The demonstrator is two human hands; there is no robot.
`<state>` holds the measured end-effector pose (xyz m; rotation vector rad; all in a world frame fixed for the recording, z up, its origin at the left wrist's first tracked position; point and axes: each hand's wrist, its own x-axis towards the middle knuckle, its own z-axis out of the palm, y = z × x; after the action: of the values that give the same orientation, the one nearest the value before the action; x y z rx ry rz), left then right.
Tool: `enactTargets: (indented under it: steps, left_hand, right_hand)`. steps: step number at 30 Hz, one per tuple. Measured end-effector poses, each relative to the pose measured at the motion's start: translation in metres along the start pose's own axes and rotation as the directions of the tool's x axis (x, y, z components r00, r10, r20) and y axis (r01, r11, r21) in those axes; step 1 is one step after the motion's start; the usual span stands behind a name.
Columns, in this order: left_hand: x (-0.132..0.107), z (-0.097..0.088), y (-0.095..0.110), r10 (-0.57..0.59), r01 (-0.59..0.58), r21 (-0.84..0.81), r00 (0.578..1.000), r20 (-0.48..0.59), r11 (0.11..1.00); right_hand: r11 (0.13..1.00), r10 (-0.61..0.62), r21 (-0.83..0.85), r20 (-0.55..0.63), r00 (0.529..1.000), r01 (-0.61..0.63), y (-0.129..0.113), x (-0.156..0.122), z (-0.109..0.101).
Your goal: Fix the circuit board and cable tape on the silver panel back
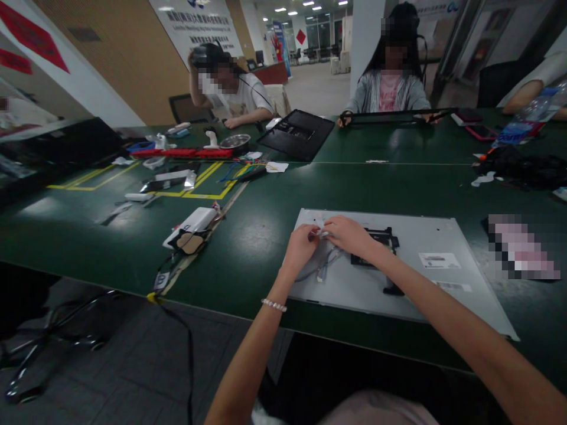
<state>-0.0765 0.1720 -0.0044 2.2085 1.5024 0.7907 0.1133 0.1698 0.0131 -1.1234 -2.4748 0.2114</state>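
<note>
A flat silver-grey metal panel [427, 227] lies on the green table in front of me, like the back of a screen. Above its left part, my left hand [303, 245] and my right hand [348, 234] meet fingertip to fingertip. Both are closed in a pinch on a small white piece [323, 234], which looks like a cable end; the fingers partly cover it. Just below them, a thin grey cable [328, 260] with a white connector [319, 274] rests on the panel. My right hand and forearm partly hide a black bracket [390, 241] on the panel.
Left of the panel sits a white box-like device [195, 225] with cables. A blurred pink flat object [522, 247] lies at the right. Farther back are a black panel [297, 134], a red strip [183, 153] and a plastic bottle [527, 121]. Two people sit across the table.
</note>
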Motion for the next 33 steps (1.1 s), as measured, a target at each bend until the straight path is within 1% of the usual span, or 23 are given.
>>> enactTargets:
  steps: [5,9,11,13,15,17,20,23,24,25,26,27,28,29,30,31,32,33]
  left_hand:
    - [-0.001,0.003,-0.011,-0.005,0.003,-0.085,1.000,-0.015,0.996]
    - [-0.002,-0.005,-0.014,-0.018,0.022,-0.142,0.999,0.032,0.990]
    - [0.000,-0.013,-0.013,-0.034,0.052,-0.185,0.994,0.101,0.981]
    - [0.002,-0.021,-0.009,-0.058,0.102,-0.220,0.978,0.198,0.970]
    - [0.003,-0.029,-0.002,-0.089,0.166,-0.265,0.955,0.283,0.950]
    - [0.004,-0.035,0.007,-0.109,0.228,-0.325,0.932,0.347,0.918]
    - [0.006,-0.041,0.022,-0.090,0.289,-0.390,0.886,0.455,0.874]
    - [0.007,-0.040,0.033,-0.042,0.284,-0.383,0.847,0.530,0.879]
    - [0.008,-0.038,0.036,-0.029,0.263,-0.368,0.845,0.534,0.892]
    - [0.008,-0.035,0.038,-0.021,0.231,-0.349,0.858,0.513,0.908]
    - [0.007,-0.030,0.042,-0.018,0.187,-0.321,0.886,0.463,0.928]
    - [0.007,-0.025,0.046,-0.013,0.132,-0.285,0.923,0.385,0.950]
    - [0.005,-0.020,0.051,0.006,0.069,-0.241,0.955,0.297,0.968]
    - [0.003,-0.014,0.057,0.045,-0.001,-0.195,0.974,0.222,0.981]
    - [0.000,-0.008,0.064,0.105,-0.077,-0.155,0.977,0.183,0.985]
    - [-0.003,-0.002,0.071,0.185,-0.164,-0.126,0.965,0.185,0.978]
    - [-0.006,0.004,0.077,0.278,-0.259,-0.112,0.934,0.223,0.959]
    - [-0.008,0.009,0.083,0.371,-0.354,-0.109,0.887,0.275,0.929]
  right_hand:
    - [0.999,0.031,-0.011,-0.007,1.000,-0.031,0.002,0.002,0.006]
    - [1.000,0.027,-0.008,-0.022,0.999,-0.028,0.002,-0.005,0.006]
    - [1.000,-0.001,-0.003,-0.021,1.000,0.001,0.000,-0.010,0.003]
    - [0.998,-0.056,0.001,-0.019,0.998,0.057,-0.004,-0.015,-0.002]
    - [0.990,-0.138,-0.009,-0.044,0.989,0.138,-0.008,-0.019,-0.007]
    - [0.973,-0.230,-0.037,-0.096,0.968,0.228,-0.012,-0.021,-0.011]
    - [0.946,-0.323,-0.075,-0.150,0.934,0.315,-0.016,-0.027,-0.017]
    - [0.939,-0.343,-0.075,-0.171,0.924,0.335,-0.017,-0.039,-0.023]
    - [0.941,-0.339,-0.072,-0.184,0.923,0.331,-0.017,-0.044,-0.026]
    - [0.944,-0.329,-0.069,-0.199,0.923,0.321,-0.015,-0.049,-0.029]
    - [0.953,-0.304,-0.065,-0.211,0.929,0.298,-0.013,-0.055,-0.033]
    - [0.966,-0.259,-0.060,-0.214,0.942,0.252,-0.009,-0.060,-0.036]
    - [0.983,-0.181,-0.060,-0.205,0.962,0.173,-0.003,-0.064,-0.040]
    - [0.996,-0.077,-0.065,-0.186,0.979,0.066,0.005,-0.068,-0.044]
    - [0.995,0.041,-0.079,-0.164,0.986,-0.055,0.014,-0.071,-0.047]
    - [0.979,0.161,-0.103,-0.147,0.976,-0.177,0.023,-0.073,-0.049]
    - [0.961,0.232,-0.121,-0.143,0.962,-0.250,0.033,-0.074,-0.051]
    - [0.945,0.278,-0.136,-0.140,0.950,-0.296,0.042,-0.076,-0.052]
